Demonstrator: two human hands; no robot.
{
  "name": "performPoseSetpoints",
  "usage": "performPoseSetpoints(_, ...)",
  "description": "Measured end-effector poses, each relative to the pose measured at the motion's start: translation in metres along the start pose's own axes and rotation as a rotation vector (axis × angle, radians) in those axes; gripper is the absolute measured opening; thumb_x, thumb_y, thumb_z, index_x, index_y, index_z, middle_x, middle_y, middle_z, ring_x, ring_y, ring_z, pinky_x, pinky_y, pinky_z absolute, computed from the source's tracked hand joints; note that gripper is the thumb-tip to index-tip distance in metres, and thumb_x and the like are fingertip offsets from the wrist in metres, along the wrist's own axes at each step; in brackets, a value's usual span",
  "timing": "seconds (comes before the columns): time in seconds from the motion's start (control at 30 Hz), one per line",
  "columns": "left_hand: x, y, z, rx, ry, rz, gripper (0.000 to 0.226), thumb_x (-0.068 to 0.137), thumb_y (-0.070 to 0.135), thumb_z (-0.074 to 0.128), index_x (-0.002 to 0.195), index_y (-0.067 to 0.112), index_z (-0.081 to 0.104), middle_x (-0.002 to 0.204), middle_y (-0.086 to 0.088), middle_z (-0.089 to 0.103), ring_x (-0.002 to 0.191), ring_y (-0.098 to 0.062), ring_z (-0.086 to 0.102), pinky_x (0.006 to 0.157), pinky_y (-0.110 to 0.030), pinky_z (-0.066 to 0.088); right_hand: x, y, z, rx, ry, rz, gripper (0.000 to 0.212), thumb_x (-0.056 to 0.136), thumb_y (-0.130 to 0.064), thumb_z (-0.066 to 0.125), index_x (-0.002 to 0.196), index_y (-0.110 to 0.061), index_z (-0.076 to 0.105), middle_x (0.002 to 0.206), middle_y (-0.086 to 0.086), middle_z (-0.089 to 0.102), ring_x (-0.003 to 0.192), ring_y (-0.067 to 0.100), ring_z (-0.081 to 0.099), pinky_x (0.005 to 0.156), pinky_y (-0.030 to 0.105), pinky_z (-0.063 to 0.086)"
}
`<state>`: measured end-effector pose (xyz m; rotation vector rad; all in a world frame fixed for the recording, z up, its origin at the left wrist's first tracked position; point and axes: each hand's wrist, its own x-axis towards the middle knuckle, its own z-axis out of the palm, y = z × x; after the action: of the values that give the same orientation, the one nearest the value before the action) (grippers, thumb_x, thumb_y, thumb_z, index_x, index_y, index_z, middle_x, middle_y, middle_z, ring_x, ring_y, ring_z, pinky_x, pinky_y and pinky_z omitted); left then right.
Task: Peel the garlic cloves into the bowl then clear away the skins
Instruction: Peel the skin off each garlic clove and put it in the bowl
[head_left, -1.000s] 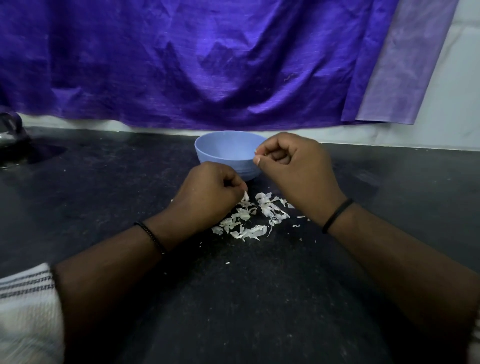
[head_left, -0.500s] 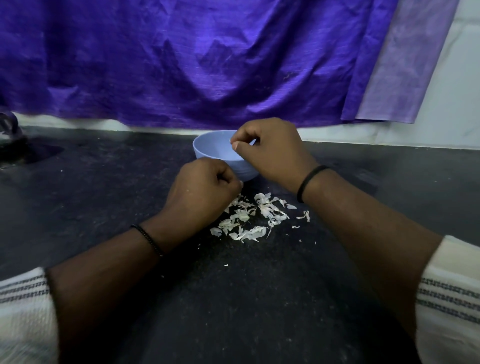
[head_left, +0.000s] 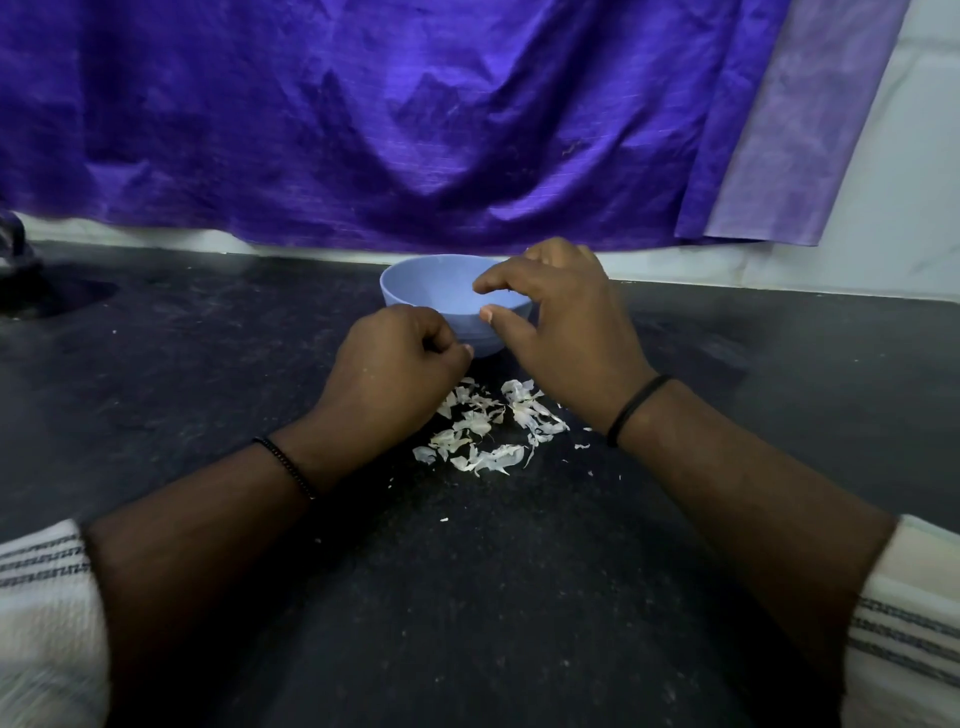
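Your right hand (head_left: 563, 332) hovers over the near rim of the blue bowl (head_left: 431, 291), thumb and forefinger spread apart and nothing visible between them, so it reads as open. Your left hand (head_left: 395, 374) sits just in front of the bowl with its fingers curled into a fist; whether it holds a clove or a scrap of skin cannot be told, since the fingers hide it. The bowl stands on the dark desk (head_left: 208, 364) in front of a purple cloth (head_left: 415, 130). No garlic clove shows anywhere, and the bowl's inside is mostly hidden from this angle.

The garlic skins (head_left: 483, 431) lie in a loose scatter on the desk just in front of the bowl, between your wrists, with a few stray flakes further out.

Those skins look papery, thin and very light, so they will likely drift at a breath and cling to damp fingers. Pinching them one by one would probably be slow; sweeping them together with the edge of a flat hand seems the better hold. The bowl looks like light plastic and may slide if nudged, so steady it by its wall.
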<state>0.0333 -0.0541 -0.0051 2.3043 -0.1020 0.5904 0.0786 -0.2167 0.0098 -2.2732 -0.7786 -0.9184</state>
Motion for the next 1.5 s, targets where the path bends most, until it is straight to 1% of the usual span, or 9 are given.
performPoseSetpoints(0.17, 0.0, 0.001, 0.0, 0.025, -0.025, -0.005, 0.017, 0.088, 0.022, 0.065, 0.071, 0.02, 0.068, 0.057, 0.013, 0.062, 0.054, 0.005, 0.056, 0.055, -0.02, 0.039, -0.014, -0.002, -0.006, 0.022, 0.085, -0.038, 0.027, 0.082, 0.0, 0.054, 0.092, -0.016, 0.074, 0.088, 0.0, 0.064, 0.089, 0.019, 0.058, 0.075, 0.031, 0.046)
performPoseSetpoints(0.4, -0.001, 0.0, -0.002, 0.059, -0.103, 0.043, 0.026, 0.088, 0.031, 0.069, 0.065, 0.019, 0.066, 0.062, 0.009, 0.064, 0.058, 0.003, 0.058, 0.056, -0.023, 0.041, -0.035, -0.002, -0.028, 0.022, -0.227, 0.127, 0.006, 0.083, -0.032, 0.076, 0.086, -0.028, 0.073, 0.074, -0.015, 0.069, 0.068, 0.0, 0.062, 0.068, 0.032, 0.055)
performPoseSetpoints(0.63, -0.001, 0.0, 0.001, 0.072, -0.135, 0.04, 0.021, 0.088, 0.031, 0.07, 0.07, 0.021, 0.07, 0.066, 0.011, 0.068, 0.067, 0.001, 0.062, 0.06, -0.02, 0.045, -0.032, 0.013, -0.018, -0.105, -0.324, 0.199, 0.009, 0.087, -0.028, 0.068, 0.092, -0.03, 0.076, 0.085, -0.009, 0.065, 0.08, 0.009, 0.061, 0.079, 0.033, 0.053)
performPoseSetpoints(0.8, -0.001, 0.0, 0.004, 0.083, -0.136, 0.033, 0.024, 0.088, 0.031, 0.069, 0.067, 0.021, 0.068, 0.062, 0.012, 0.066, 0.063, 0.001, 0.06, 0.058, -0.022, 0.042, -0.029, 0.016, -0.005, -0.134, -0.407, 0.208, 0.012, 0.087, -0.039, 0.07, 0.091, -0.029, 0.076, 0.084, -0.007, 0.06, 0.082, 0.01, 0.057, 0.072, 0.027, 0.043)
performPoseSetpoints(0.93, 0.0, 0.0, 0.002, 0.078, -0.124, 0.025, 0.02, 0.088, 0.031, 0.07, 0.07, 0.021, 0.07, 0.067, 0.011, 0.068, 0.066, 0.0, 0.061, 0.063, -0.023, 0.047, -0.029, 0.015, -0.008, -0.079, -0.377, 0.251, 0.007, 0.086, -0.025, 0.072, 0.082, -0.031, 0.073, 0.081, -0.013, 0.061, 0.077, 0.004, 0.058, 0.071, 0.024, 0.044)
performPoseSetpoints(1.03, 0.0, 0.0, 0.002, 0.088, -0.131, 0.027, 0.013, 0.088, 0.026, 0.07, 0.076, 0.023, 0.073, 0.071, 0.013, 0.069, 0.069, 0.002, 0.061, 0.061, -0.016, 0.045, -0.028, 0.013, -0.018, -0.006, -0.354, 0.278, 0.02, 0.089, -0.017, 0.066, 0.101, -0.03, 0.077, 0.096, -0.014, 0.074, 0.086, 0.002, 0.065, 0.082, 0.023, 0.051)
performPoseSetpoints(1.27, 0.002, -0.002, -0.002, 0.043, -0.124, 0.03, 0.018, 0.09, 0.012, 0.062, 0.089, 0.026, 0.074, 0.074, 0.012, 0.067, 0.062, 0.007, 0.06, 0.05, -0.005, 0.039, -0.026, 0.008, -0.034, -0.053, -0.361, 0.223, 0.008, 0.084, -0.021, 0.073, 0.08, -0.029, 0.074, 0.066, -0.016, 0.063, 0.067, -0.001, 0.061, 0.067, 0.024, 0.051)
performPoseSetpoints(1.4, 0.002, 0.0, -0.003, 0.034, -0.133, 0.035, 0.02, 0.087, 0.01, 0.064, 0.088, 0.028, 0.073, 0.072, 0.014, 0.065, 0.063, 0.013, 0.056, 0.053, -0.002, 0.038, -0.027, 0.001, -0.031, -0.036, -0.484, 0.144, 0.012, 0.086, -0.022, 0.072, 0.087, -0.033, 0.076, 0.072, -0.02, 0.062, 0.071, -0.006, 0.059, 0.069, 0.022, 0.049)
performPoseSetpoints(1.5, 0.001, 0.001, -0.004, 0.028, -0.132, 0.044, 0.02, 0.086, 0.009, 0.063, 0.086, 0.026, 0.073, 0.069, 0.014, 0.064, 0.06, 0.014, 0.055, 0.052, -0.002, 0.037, -0.032, -0.007, -0.024, 0.014, -0.535, 0.07, 0.01, 0.083, -0.039, 0.076, 0.092, -0.033, 0.076, 0.082, -0.014, 0.061, 0.08, 0.001, 0.058, 0.073, 0.028, 0.049)
